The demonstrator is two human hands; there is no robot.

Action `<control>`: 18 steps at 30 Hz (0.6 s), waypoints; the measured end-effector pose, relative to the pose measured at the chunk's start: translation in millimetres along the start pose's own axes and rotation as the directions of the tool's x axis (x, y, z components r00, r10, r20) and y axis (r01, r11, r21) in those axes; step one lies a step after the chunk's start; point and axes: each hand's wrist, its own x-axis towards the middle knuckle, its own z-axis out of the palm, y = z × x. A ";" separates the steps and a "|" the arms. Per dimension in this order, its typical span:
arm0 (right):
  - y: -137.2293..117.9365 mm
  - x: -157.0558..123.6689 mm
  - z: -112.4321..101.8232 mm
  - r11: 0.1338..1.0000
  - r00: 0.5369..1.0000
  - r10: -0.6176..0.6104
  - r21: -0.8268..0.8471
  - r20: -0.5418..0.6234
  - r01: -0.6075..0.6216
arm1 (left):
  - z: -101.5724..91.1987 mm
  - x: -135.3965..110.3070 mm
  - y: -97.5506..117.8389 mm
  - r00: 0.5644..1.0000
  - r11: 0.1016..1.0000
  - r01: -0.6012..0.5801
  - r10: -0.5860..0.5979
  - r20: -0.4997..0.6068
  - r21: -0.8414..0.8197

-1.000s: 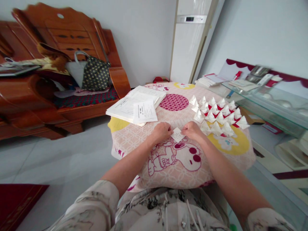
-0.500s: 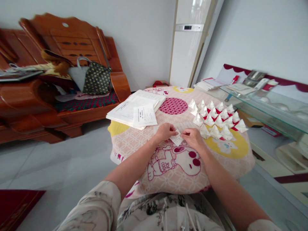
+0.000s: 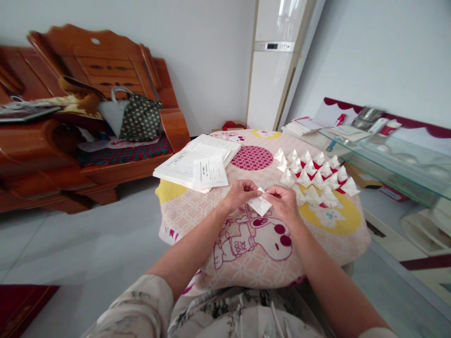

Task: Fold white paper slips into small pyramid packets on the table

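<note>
My left hand (image 3: 242,192) and my right hand (image 3: 284,201) both pinch a small folded white paper piece (image 3: 260,204), held just above a pink cartoon-print cloth (image 3: 253,234) that covers a small table. The fingers of each hand are closed on the paper's upper edges. To the right of my hands lie several folded white-and-red paper pieces (image 3: 314,173) in rows on the cloth. A stack of printed white sheets (image 3: 197,162) lies at the cloth's far left.
A wooden sofa (image 3: 88,117) with a patterned handbag (image 3: 139,117) stands at the left. A tall white air-conditioner unit (image 3: 273,65) is behind the table. A glass-topped table (image 3: 394,155) with papers and tins runs along the right.
Both hands have lifted the folded paper off the cloth and brought it slightly closer together. The view has shifted a little downward.
</note>
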 end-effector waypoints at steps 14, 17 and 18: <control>-3.8 -1.8 0.0 0.999 0.999 0.038 -0.034 -0.015 -0.039 | 3.1 -3.2 1.6 0.997 0.997 -0.074 0.074 0.001 0.020; -7.2 -2.2 -0.4 0.997 0.999 0.049 -0.056 -0.011 -0.050 | 3.7 -3.9 2.8 0.997 0.996 -0.078 0.078 0.000 0.049; -7.8 -2.3 -0.5 0.997 0.999 0.048 -0.064 -0.011 -0.049 | 3.8 -4.1 3.1 0.997 0.996 -0.076 0.076 0.000 0.056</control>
